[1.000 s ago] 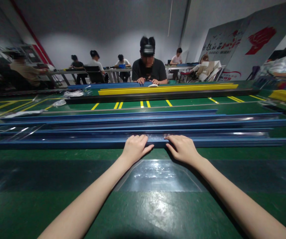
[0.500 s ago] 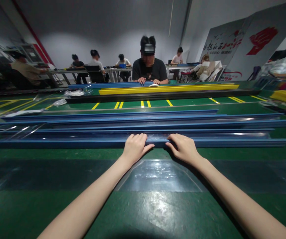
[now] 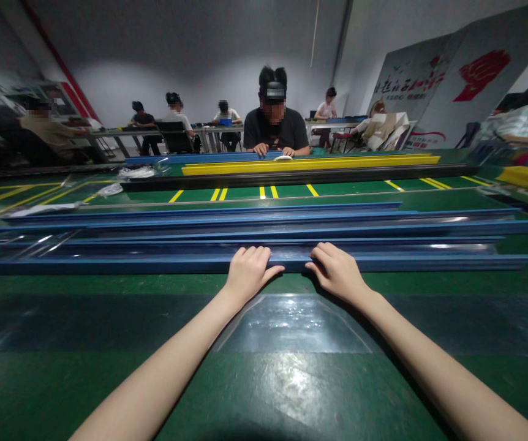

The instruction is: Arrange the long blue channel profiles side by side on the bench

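Observation:
A long blue plastic channel strip [image 3: 130, 266] lies across the table in front of me, with shiny transparent film inside it. My left hand [image 3: 248, 269] is closed over its near wall, fingers reaching over the top edge and thumb along the front. A short gap to the right, my right hand [image 3: 336, 268] grips the same wall, its fingers curled over the edge and the thumb at the front. The fingertips of both hands are partly hidden behind the wall. More blue channel strips [image 3: 255, 233] lie parallel just behind this one.
A flat band of transparent film [image 3: 291, 324] runs across the green table [image 3: 286, 392] under my forearms. Farther back lie a black strip [image 3: 291, 177] and a yellow strip [image 3: 310, 164]. Opposite me sits a person in a dark shirt [image 3: 255, 128], hands on blue strips [image 3: 190, 157].
My right hand has shifted very slightly, its fingers a little higher on the edge. My left hand and the strips stay practically where they were.

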Demonstrator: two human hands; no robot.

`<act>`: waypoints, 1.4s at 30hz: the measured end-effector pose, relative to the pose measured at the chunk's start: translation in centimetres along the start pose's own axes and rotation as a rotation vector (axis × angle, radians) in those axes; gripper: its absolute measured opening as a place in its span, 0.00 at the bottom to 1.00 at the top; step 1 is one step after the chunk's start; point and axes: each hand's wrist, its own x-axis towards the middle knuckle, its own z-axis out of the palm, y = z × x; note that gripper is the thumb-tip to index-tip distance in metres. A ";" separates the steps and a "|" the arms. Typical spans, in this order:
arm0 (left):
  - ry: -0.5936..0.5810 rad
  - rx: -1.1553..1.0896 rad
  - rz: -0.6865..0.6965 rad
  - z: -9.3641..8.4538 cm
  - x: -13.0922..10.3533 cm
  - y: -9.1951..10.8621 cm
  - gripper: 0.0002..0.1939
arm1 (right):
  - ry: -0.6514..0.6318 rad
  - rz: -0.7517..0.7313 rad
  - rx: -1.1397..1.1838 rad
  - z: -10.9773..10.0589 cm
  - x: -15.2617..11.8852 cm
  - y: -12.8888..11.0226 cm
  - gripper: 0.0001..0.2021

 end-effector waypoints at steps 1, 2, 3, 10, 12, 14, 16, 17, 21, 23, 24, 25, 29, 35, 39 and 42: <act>0.000 0.001 0.004 0.0 0.0 0.0 0.20 | 0.001 0.000 -0.007 0.0 0.0 0.0 0.10; 0.002 0.003 0.007 0.0 0.0 0.0 0.20 | 0.000 0.003 -0.017 0.0 0.0 -0.1 0.10; 0.005 0.008 0.009 0.0 0.0 0.0 0.20 | 0.000 0.008 -0.030 0.0 0.1 -0.1 0.09; 0.011 0.027 0.020 -0.2 -0.1 0.0 0.20 | -0.017 0.011 -0.118 -0.3 0.2 -0.5 0.09; 0.004 0.022 0.025 -0.2 -0.2 -0.1 0.20 | -0.026 0.015 -0.137 -0.5 0.2 -0.5 0.09; 0.000 0.013 0.027 -0.2 -0.2 -0.1 0.20 | -0.034 0.029 -0.153 -0.7 0.2 -0.7 0.09; -0.006 -0.001 0.026 -0.1 -0.3 -0.1 0.19 | -0.040 0.039 -0.163 -0.8 0.2 -0.7 0.09; -0.008 -0.009 0.026 -0.1 -0.3 -0.1 0.19 | -0.043 0.042 -0.166 -0.9 0.2 -0.8 0.09; -0.013 -0.022 0.032 -0.2 -0.2 -0.1 0.20 | -0.047 0.060 -0.177 -1.2 0.0 -0.5 0.09; -0.011 -0.016 0.040 -0.1 -0.2 -0.2 0.20 | -0.057 0.087 -0.183 -1.5 -0.3 -0.1 0.09; -0.009 -0.014 0.044 -0.1 -0.2 -0.2 0.21 | -0.066 0.108 -0.189 -1.7 -0.4 0.1 0.09; -0.005 -0.013 0.050 -0.1 -0.2 -0.2 0.21 | -0.077 0.129 -0.193 -2.0 -0.6 0.4 0.08; -0.008 -0.014 0.063 0.0 -0.1 -0.2 0.21 | -0.124 0.200 -0.211 -2.8 -1.2 1.7 0.09; -0.026 -0.019 0.049 0.0 -0.1 -0.1 0.20 | -0.172 0.281 -0.211 -3.6 -1.7 3.4 0.09; -0.033 -0.004 0.036 0.0 -0.1 -0.1 0.19 | -0.179 0.283 -0.203 -3.7 -1.8 3.9 0.10; -0.038 0.005 0.029 0.0 -0.1 0.0 0.19 | -0.189 0.271 -0.199 -3.5 -1.7 4.0 0.10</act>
